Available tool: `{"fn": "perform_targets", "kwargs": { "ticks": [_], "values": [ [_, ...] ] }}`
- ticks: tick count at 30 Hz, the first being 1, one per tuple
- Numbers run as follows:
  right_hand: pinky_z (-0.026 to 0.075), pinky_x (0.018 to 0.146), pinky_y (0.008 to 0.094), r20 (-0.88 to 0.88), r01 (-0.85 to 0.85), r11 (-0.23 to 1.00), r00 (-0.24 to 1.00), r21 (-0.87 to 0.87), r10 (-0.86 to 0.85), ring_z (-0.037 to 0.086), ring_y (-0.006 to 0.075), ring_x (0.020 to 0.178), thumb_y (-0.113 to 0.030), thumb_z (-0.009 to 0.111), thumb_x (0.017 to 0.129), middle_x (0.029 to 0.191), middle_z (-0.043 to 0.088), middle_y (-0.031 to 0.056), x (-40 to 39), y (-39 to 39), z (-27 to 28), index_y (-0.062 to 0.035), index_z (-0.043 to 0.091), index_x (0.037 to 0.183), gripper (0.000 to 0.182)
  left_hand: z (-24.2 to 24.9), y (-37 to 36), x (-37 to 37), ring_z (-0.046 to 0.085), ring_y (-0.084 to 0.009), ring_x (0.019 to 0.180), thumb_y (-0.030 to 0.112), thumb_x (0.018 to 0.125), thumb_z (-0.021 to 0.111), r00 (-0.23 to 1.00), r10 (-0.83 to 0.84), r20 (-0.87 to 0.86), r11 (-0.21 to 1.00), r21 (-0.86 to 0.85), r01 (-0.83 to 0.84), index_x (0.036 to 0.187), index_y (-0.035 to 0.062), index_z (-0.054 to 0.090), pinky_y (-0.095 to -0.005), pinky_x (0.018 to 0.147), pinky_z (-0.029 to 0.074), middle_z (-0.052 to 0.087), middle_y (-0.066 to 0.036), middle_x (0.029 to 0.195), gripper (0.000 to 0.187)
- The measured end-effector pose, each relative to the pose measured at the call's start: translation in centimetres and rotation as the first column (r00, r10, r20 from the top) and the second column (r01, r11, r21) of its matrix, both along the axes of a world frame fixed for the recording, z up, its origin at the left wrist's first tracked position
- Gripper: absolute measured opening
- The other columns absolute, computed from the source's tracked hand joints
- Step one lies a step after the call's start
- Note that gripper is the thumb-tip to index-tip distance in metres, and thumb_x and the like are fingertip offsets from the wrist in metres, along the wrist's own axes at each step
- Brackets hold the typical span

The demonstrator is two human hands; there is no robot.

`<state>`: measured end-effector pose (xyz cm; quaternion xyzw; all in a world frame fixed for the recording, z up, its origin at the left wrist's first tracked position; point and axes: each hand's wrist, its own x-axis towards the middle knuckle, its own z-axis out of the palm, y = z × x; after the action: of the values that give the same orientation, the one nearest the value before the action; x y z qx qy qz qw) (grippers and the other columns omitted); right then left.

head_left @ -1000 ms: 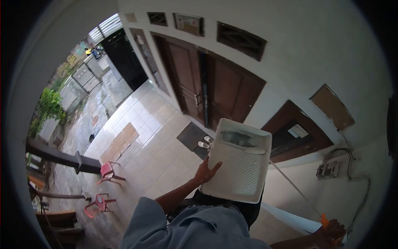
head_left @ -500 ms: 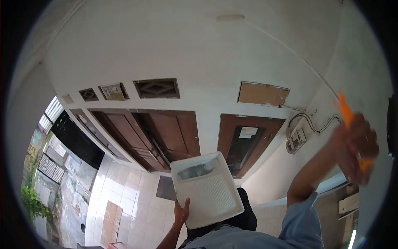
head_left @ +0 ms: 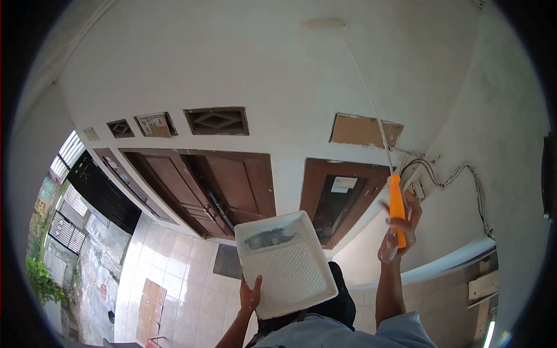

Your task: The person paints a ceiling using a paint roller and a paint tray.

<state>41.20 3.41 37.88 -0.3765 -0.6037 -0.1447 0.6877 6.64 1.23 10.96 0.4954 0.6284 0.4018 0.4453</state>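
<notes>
My left hand [head_left: 250, 294] grips the lower left edge of a white paint tray [head_left: 290, 272], its thumb over the rim. Grey-white paint lies in the well at the tray's far end. My right hand [head_left: 400, 229] is wrapped round the orange handle [head_left: 396, 203] of a paint roller. From the handle a thin metal rod runs up to the roller head [head_left: 325, 24], which is against the pale wall [head_left: 278, 64] high in view.
Brown double doors [head_left: 232, 185] and a brown-framed window [head_left: 342, 191] stand ahead. Loose cables [head_left: 444, 181] hang on the right wall. A cardboard piece [head_left: 151, 310] lies on the tiled floor [head_left: 188, 272] at lower left.
My right hand has swung left and slightly down with the orange handle, which is now nearly upright. The roller head has barely shifted. My left hand still holds the tray.
</notes>
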Motion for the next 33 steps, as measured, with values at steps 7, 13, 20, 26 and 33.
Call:
{"fn": "perform_targets", "kwargs": {
  "ticks": [7,13,20,26,33],
  "values": [
    [0.054,0.059,0.0264,-0.103,-0.093,0.954,0.992,-0.285,0.066,0.063,0.0165,0.068,-0.021,0.051,0.098,0.102,0.062,0.0171,0.1,-2.1,-3.5,-0.0066,0.052,0.13,0.035,2.6,-0.2,0.7,0.061,-0.0317,0.108,0.036,0.09,0.065,1.0,0.007,0.027,1.0,-0.02,-0.007,0.124,-0.0071,0.051,-0.0383,0.094,0.045,0.063,-0.023,0.115,0.057],
    [0.051,0.057,0.0227,-0.208,-0.054,0.839,0.976,-0.541,-0.071,0.057,0.0097,0.063,-0.015,0.055,0.097,0.09,0.064,0.012,-1.0,-3.5,-3.5,-0.0043,0.043,0.139,0.045,2.5,0.0,0.4,0.061,-0.0313,0.107,0.036,0.09,0.064,1.0,0.01,-0.008,0.999,-0.041,-0.01,0.122,-0.0074,0.051,-0.0379,0.093,0.045,0.063,-0.022,0.114,0.056],
    [0.039,0.044,0.0188,-0.45,-0.294,0.688,0.892,-0.664,-0.053,0.044,0.0038,0.051,-0.024,0.056,0.097,0.073,0.051,0.0003,-0.7,-3.5,-3.7,-0.0027,0.028,0.145,0.059,1.4,-0.1,0.8,0.062,-0.0304,0.103,0.036,0.09,0.064,0.998,-0.004,0.061,0.999,-0.045,0.007,0.12,-0.0081,0.051,-0.0372,0.091,0.046,0.063,-0.022,0.112,0.055],
    [0.04,0.041,0.0165,-0.513,-0.333,0.744,0.858,-0.58,-0.017,0.046,0.0021,0.048,-0.022,0.053,0.098,0.083,0.057,0.0047,-0.5,-1.5,1.4,-0.0052,0.037,0.141,0.049,2.0,0.0,0.4,0.06,-0.0302,0.107,0.038,0.09,0.063,1.0,-0.024,0.008,0.998,-0.061,0.025,0.121,-0.0084,0.051,-0.0379,0.094,0.044,0.062,-0.022,0.113,0.057],
    [0.041,0.04,0.0145,-0.693,-0.517,0.728,0.716,-0.45,0.08,0.043,0.0006,0.046,-0.028,0.058,0.096,0.087,0.056,0.0046,-0.2,0.0,-6.3,-0.0097,0.038,0.141,0.053,1.3,0.0,0.6,0.059,-0.0285,0.107,0.036,0.091,0.063,1.0,-0.003,0.013,0.999,-0.036,0.004,0.123,-0.0086,0.05,-0.0371,0.095,0.044,0.061,-0.022,0.115,0.056]
  ]
}}
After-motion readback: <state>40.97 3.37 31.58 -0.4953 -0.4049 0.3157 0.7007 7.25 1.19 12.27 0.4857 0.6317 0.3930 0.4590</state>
